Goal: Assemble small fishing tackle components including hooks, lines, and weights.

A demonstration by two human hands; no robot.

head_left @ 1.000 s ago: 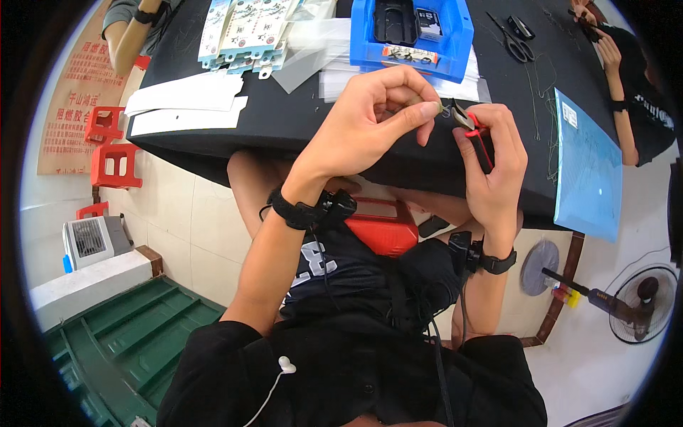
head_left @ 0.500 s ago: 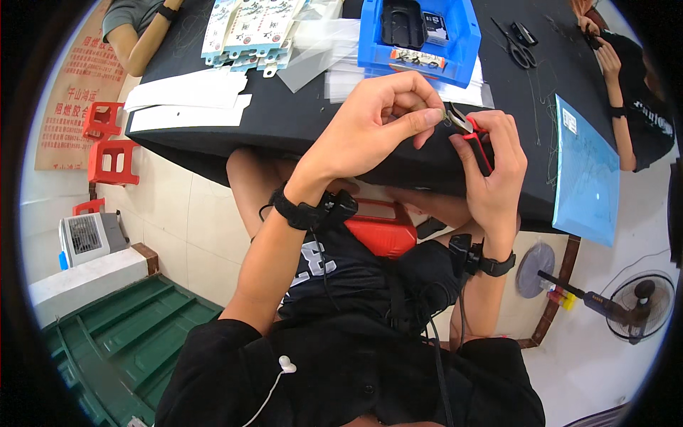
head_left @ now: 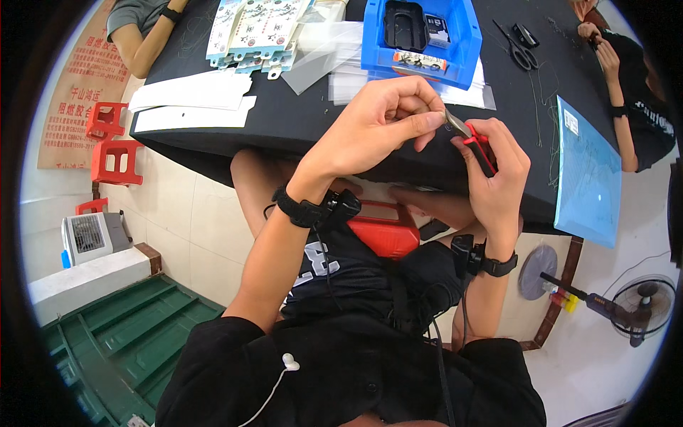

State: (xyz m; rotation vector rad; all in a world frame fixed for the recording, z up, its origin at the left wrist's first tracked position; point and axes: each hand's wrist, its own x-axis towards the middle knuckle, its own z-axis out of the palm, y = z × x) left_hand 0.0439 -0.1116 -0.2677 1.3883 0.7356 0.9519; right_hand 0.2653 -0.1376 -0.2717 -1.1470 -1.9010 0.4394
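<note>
My right hand [head_left: 499, 165] is closed round a pair of pliers [head_left: 482, 151] with red and black handles. Their metal jaws look shut and point up to the left, right at the fingertips of my left hand [head_left: 388, 121]. That hand is held in a pinch, thumb against forefinger. What it pinches is too small to make out; a thin, fine strand seems to show just below the jaws. Both hands are raised over the near edge of the black-covered table [head_left: 299, 128].
A blue bin [head_left: 462, 64] holds a black tray and small boxes. Printed cards [head_left: 260, 28], clear bags and white strips [head_left: 199, 117] lie left of it. On the right are scissors [head_left: 523, 57], loose green line and a blue packet [head_left: 587, 178]. Other people sit at both far sides.
The pliers' jaws were apart half a second ago and now look closed at my left fingertips. Both hands have otherwise hardly moved, and the whole view has shifted slightly.
</note>
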